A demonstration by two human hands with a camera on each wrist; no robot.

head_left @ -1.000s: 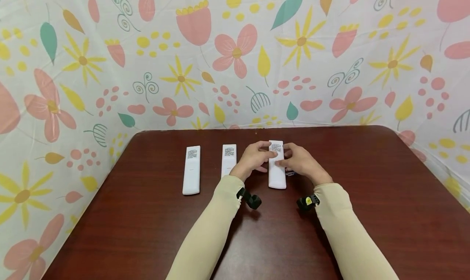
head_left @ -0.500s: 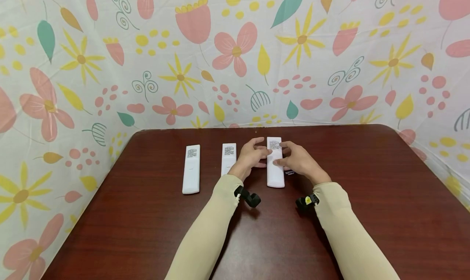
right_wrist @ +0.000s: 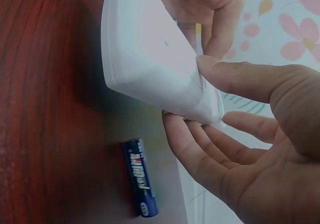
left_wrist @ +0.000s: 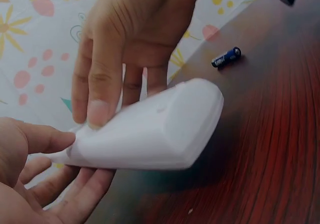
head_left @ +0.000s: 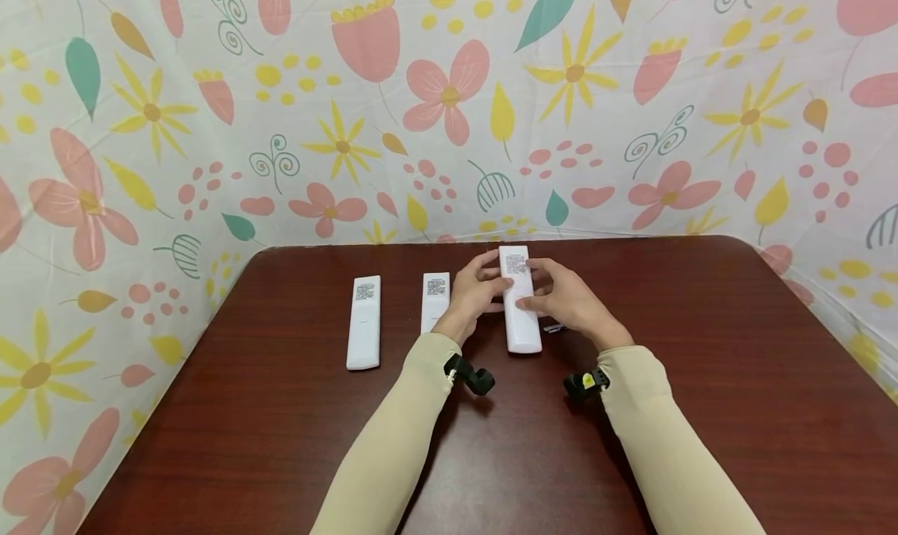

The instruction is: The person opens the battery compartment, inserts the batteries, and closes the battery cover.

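Note:
Between my two hands is a white remote control (head_left: 522, 320), its back with a printed code label facing up. My left hand (head_left: 474, 295) grips its left side, the thumb on the back and fingers beneath, as the left wrist view shows. From the right, my right hand (head_left: 571, 295) holds it with the thumb on the back and fingers curled under. The remote is lifted off the table, its far end higher than the near end. A dark blue battery (right_wrist: 140, 178) lies on the table just under and beside my right hand.
Two more white remotes lie face down to the left: one (head_left: 364, 324) farther out, the other (head_left: 436, 301) partly hidden behind my left hand. They rest on a dark red-brown table (head_left: 245, 441). A flower-patterned cloth (head_left: 449, 168) hangs along its back and sides.
The remote in my hands has risen off the table and its far end has tipped up and to the left. Both hands moved up slightly with it, and the battery shows more clearly.

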